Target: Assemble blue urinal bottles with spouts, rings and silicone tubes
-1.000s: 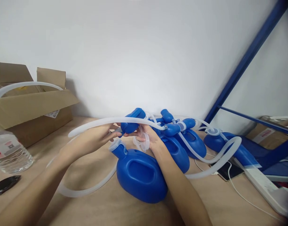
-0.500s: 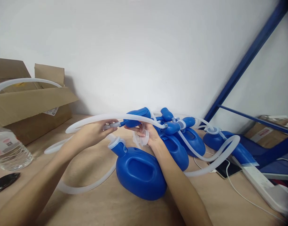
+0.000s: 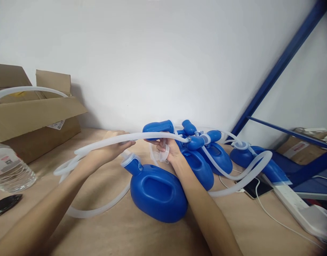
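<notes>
My right hand [image 3: 167, 146] is closed around a blue plastic funnel piece [image 3: 158, 128], with a clear cap [image 3: 164, 153] hanging at the palm. Left of it, my left hand [image 3: 117, 142] pinches the end of a pale tube, mostly hidden behind another white tube [image 3: 136, 136] that crosses in front. Below the hands a blue bottle with a handle opening [image 3: 159, 209] lies on the table, its neck pointing up and left with a tube in it. More blue bottles [image 3: 218, 160] lie to the right, with white tubes looped over them.
An open cardboard box [image 3: 46, 131] stands at the left, beside a clear water bottle [image 3: 11, 170] and a dark round object [image 3: 5, 204]. On the right are a phone [image 3: 255, 188], a white power strip [image 3: 296, 208], cables and a blue metal frame [image 3: 280, 67].
The tube end in my left hand has come away from the blue piece's narrow tip, leaving a gap between the hands. The blue piece has turned slightly in my right hand.
</notes>
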### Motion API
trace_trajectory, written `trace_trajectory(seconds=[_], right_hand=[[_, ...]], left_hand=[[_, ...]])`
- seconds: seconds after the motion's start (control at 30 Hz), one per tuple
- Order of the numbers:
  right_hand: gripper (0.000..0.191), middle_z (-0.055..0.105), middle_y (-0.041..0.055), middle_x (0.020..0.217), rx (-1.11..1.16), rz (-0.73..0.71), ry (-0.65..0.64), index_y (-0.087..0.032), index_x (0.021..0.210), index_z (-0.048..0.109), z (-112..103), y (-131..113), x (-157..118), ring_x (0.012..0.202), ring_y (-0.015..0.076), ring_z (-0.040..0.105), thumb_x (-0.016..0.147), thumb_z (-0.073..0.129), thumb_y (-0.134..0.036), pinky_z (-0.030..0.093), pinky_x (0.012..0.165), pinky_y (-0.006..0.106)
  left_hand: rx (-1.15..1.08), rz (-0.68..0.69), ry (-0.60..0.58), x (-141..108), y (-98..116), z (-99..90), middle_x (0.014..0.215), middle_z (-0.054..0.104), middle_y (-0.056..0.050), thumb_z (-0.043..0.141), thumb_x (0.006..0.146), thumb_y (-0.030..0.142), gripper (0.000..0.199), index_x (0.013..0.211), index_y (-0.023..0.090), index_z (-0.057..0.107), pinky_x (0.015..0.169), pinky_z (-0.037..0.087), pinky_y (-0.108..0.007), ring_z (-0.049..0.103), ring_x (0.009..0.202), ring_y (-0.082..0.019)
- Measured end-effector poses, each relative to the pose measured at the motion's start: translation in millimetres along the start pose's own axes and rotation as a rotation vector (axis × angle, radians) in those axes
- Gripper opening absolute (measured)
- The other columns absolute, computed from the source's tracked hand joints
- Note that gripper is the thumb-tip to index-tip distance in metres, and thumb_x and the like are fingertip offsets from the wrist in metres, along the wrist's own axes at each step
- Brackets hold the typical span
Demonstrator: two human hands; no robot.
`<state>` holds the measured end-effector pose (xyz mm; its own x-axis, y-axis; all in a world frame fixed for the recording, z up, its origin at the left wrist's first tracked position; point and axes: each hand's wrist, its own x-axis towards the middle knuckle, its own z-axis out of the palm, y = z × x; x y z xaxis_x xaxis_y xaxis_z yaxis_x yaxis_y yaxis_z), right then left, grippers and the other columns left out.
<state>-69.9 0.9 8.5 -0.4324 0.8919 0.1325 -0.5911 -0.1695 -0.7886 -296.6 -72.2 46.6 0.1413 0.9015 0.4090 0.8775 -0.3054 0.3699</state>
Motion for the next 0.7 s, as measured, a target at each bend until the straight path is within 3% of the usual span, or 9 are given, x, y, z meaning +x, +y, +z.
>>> trace_trajectory(seconds=[0.17,0.27,0.37,0.57,0.7], right_hand=[[0.032,0.044,-0.006,0.049,-0.032,0.0,0.003,-0.025,0.083,0.061,-2.0,-1.1,-0.7,0.053,0.0168,0.063,0.081,0.081,-0.05,0.011,0.032,0.017],[0.039,0.041,-0.0082,0.046,-0.113,-0.049,0.056,-0.024,0.073,0.054,-4.8,-3.0,-1.9,0.04,0.0086,0.042,0.08,0.083,-0.049,0.013,0.033,0.018],[0.046,0.041,-0.0093,0.045,-0.178,-0.043,0.069,-0.024,0.067,0.049,-9.8,-5.7,-1.9,0.039,0.0053,0.026,0.072,0.089,-0.045,0.016,0.033,0.02],[0.053,0.045,-0.0058,0.042,-0.339,0.002,0.036,-0.024,0.055,0.048,-20.0,-9.2,-2.4,0.038,0.0064,0.029,0.054,0.096,-0.046,0.021,0.034,0.024],[0.053,0.041,-0.0067,0.044,-0.409,-0.087,0.056,-0.026,0.057,0.047,-26.0,-9.0,-5.7,0.039,0.0081,0.029,0.058,0.094,-0.05,0.023,0.034,0.025]], left_hand=[[0.026,0.041,0.033,4.8,-4.5,6.8,0.113,0.08,-0.011,0.05,0.091,0.041,0.047,0.122,0.019,0.078,0.076,0.052,-0.036,0.074,0.095,-0.031],[0.012,0.135,0.084,4.7,-10.0,11.3,0.109,0.081,-0.011,0.048,0.092,0.039,0.047,0.123,0.019,0.078,0.078,0.052,-0.036,0.074,0.092,-0.029],[-0.042,0.244,0.089,5.3,-14.6,15.8,0.104,0.081,-0.01,0.05,0.097,0.046,0.045,0.117,0.019,0.08,0.074,0.052,-0.033,0.073,0.085,-0.026],[-0.08,0.406,0.159,10.9,-25.3,30.2,0.082,0.077,-0.006,0.057,0.1,0.044,0.037,0.114,0.019,0.081,0.062,0.047,-0.025,0.064,0.064,-0.016],[-0.151,0.438,0.174,8.5,-20.8,29.7,0.087,0.077,-0.006,0.057,0.102,0.045,0.038,0.118,0.018,0.079,0.063,0.049,-0.023,0.065,0.068,-0.015]])
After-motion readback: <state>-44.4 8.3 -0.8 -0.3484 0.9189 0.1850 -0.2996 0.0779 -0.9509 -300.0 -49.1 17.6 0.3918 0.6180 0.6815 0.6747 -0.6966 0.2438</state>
